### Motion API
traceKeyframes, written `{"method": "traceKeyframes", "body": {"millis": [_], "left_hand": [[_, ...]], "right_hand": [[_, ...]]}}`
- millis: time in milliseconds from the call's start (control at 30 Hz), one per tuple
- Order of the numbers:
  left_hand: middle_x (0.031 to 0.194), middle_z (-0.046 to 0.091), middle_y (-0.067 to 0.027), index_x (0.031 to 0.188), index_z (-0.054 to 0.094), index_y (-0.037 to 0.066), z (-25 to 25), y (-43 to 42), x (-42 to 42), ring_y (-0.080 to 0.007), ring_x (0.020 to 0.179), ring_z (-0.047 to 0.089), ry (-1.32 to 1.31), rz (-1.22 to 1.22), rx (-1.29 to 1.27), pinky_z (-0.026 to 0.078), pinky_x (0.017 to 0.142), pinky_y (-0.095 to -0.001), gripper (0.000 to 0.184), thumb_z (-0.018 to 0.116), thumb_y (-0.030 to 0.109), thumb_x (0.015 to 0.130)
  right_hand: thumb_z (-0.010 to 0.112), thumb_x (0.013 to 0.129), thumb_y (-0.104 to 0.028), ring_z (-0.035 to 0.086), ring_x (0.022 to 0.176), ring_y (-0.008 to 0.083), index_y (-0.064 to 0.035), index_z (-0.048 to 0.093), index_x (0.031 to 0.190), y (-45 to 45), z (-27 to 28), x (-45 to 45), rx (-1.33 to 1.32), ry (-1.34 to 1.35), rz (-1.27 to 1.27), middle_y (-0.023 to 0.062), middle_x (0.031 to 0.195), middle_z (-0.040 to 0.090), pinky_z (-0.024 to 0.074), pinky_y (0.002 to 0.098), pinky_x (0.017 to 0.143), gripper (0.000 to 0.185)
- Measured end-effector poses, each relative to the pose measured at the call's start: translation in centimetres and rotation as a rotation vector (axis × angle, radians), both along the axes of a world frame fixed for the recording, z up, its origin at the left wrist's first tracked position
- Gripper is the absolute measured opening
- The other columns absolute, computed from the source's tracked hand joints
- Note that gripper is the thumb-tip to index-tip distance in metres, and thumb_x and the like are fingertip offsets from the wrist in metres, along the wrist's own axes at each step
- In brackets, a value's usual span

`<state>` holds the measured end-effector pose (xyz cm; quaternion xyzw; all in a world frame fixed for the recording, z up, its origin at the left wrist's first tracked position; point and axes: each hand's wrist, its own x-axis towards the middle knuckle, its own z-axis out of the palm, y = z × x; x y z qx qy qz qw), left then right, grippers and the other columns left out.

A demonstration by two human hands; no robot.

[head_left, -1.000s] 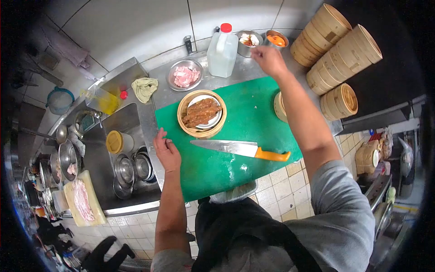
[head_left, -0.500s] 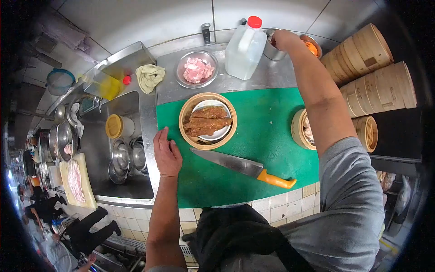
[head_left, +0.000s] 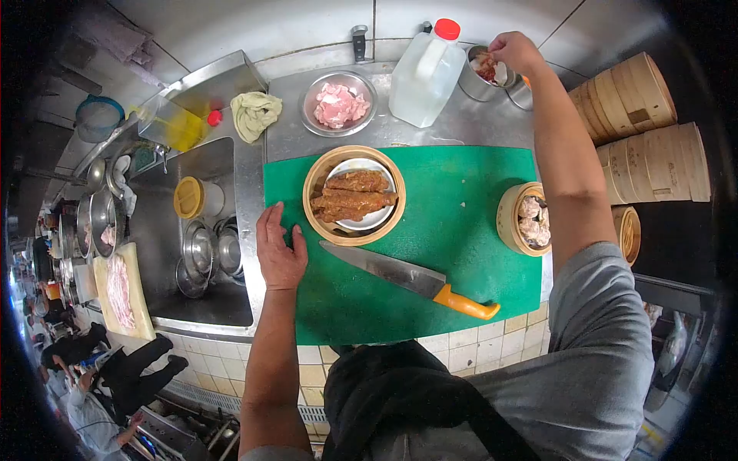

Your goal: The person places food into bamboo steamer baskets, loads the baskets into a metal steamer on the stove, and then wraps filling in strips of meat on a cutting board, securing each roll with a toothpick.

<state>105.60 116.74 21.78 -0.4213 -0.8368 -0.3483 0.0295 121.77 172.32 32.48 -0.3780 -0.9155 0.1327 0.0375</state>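
Observation:
My right hand (head_left: 518, 52) hovers at the rim of a steel pot (head_left: 478, 86) at the back, its fingers pinched together; what they hold, if anything, I cannot make out. Inside the pot are red and whitish pieces (head_left: 489, 69). My left hand (head_left: 280, 250) lies open on the left edge of the green cutting board (head_left: 430, 184), fingers stretched out. Beside it stands a bamboo steamer (head_left: 310, 177) holding a white plate (head_left: 390, 184) with brown rolls (head_left: 355, 195). A knife (head_left: 400, 275) with a yellow handle lies below the steamer.
A bowl of raw meat (head_left: 338, 104) and a water jug (head_left: 424, 81) stand behind the board. To the right are a steamer of dumplings (head_left: 530, 221) and stacked steamers (head_left: 653, 165). A sink (head_left: 161, 253) with bowls is on the left. Other people stand far left.
My right hand has drawn up and back from inside the pot, so its contents now show. The view has shifted slightly; my left hand stays by the steamer.

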Motion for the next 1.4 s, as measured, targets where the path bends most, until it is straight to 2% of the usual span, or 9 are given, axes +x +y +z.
{"method": "traceKeyframes", "body": {"millis": [167,400,633,767,900,933,1100,1267,1400], "left_hand": [[0.126,0.050,-0.0244,0.134,0.047,0.003,-0.6,-0.2,-0.4,-0.0416,0.113,0.053,0.034,-0.015,0.004,0.050,0.091,-0.0447,0.051,0.061,0.006,0.085],[0.128,0.050,-0.0233,0.132,0.048,0.002,-0.6,-0.3,-0.4,-0.0413,0.118,0.050,-0.020,-0.012,0.032,0.044,0.100,-0.0473,0.051,0.061,0.009,0.083],[0.129,0.049,-0.0218,0.132,0.047,0.002,-0.2,-0.4,-0.7,-0.0394,0.120,0.048,-0.038,-0.045,0.054,0.041,0.104,-0.0461,0.052,0.061,0.008,0.082],[0.130,0.049,-0.0219,0.135,0.046,0.003,-0.4,-0.9,-1.1,-0.0387,0.115,0.053,-0.029,-0.075,0.131,0.044,0.100,-0.0445,0.056,0.063,0.006,0.081],[0.133,0.049,-0.0176,0.139,0.044,0.006,0.5,-3.6,-2.3,-0.0262,0.100,0.062,-0.463,-0.211,0.234,0.051,0.089,-0.0344,0.060,0.064,0.000,0.082],[0.133,0.049,-0.0176,0.139,0.044,0.006,0.9,-5.1,-2.6,-0.0262,0.100,0.062,-0.462,-0.224,0.235,0.051,0.089,-0.0344,0.060,0.064,0.000,0.082],[0.132,0.056,-0.0140,0.139,0.045,0.003,2.4,-17.7,-6.8,-0.0123,0.092,0.062,-0.591,-0.258,0.493,0.052,0.083,-0.0272,0.056,0.058,-0.007,0.085],[0.121,0.059,-0.0152,0.133,0.048,-0.005,2.2,-35.6,-8.9,-0.0204,0.111,0.058,-0.567,0.043,0.419,0.050,0.092,-0.0311,0.040,0.056,-0.001,0.094],[0.111,0.061,-0.0081,0.129,0.051,-0.002,-1.7,-49.7,-4.8,-0.0154,0.094,0.059,-0.627,0.419,0.310,0.050,0.081,-0.0287,0.033,0.054,0.004,0.096]], "right_hand": [[0.072,0.082,-0.015,0.064,0.076,0.0138,-0.0029,0.071,0.092,-5.7,5.7,1.5,-0.196,0.307,-0.093,0.0060,0.085,0.071,0.0515,0.0309,0.070,0.015],[0.069,0.088,-0.008,0.060,0.076,0.0054,-0.0012,0.069,0.099,-23.1,8.5,1.0,-0.393,0.851,0.164,0.0015,0.086,0.071,0.0473,0.0210,0.068,0.013],[0.071,0.086,-0.008,0.060,0.074,0.0078,-0.0054,0.072,0.101,-35.5,3.3,-1.8,-0.305,0.332,0.066,0.0035,0.081,0.069,0.0498,0.0265,0.069,0.016],[0.069,0.088,-0.009,0.060,0.072,0.0086,-0.0031,0.071,0.102,-37.4,5.0,-1.3,-0.167,0.475,-0.052,0.0040,0.086,0.072,0.0503,0.0270,0.069,0.015],[0.063,0.093,-0.013,0.062,0.077,0.0106,-0.0027,0.071,0.103,-40.3,5.6,-2.8,-0.041,0.702,-0.062,0.0065,0.093,0.073,0.0510,0.0285,0.071,0.016],[0.065,0.089,-0.016,0.070,0.089,0.0244,-0.0071,0.073,0.101,-39.6,3.8,-2.7,-0.079,0.379,-0.029,0.0161,0.095,0.072,0.0529,0.0340,0.081,0.017],[0.065,0.089,-0.019,0.069,0.095,0.0299,-0.0093,0.073,0.105,-38.0,4.4,-1.2,0.005,0.449,-0.246,0.0154,0.099,0.072,0.0524,0.0379,0.086,0.021],[0.066,0.087,-0.019,0.068,0.100,0.0311,-0.0099,0.073,0.107,-32.3,-1.4,0.4,0.012,0.230,-0.331,0.0171,0.103,0.071,0.0520,0.0404,0.090,0.024],[0.066,0.085,-0.017,0.066,0.104,0.0332,-0.0126,0.072,0.110,-27.5,-6.5,-0.5,0.037,0.105,-0.272,0.0153,0.111,0.069,0.0513,0.0420,0.092,0.026]]}}
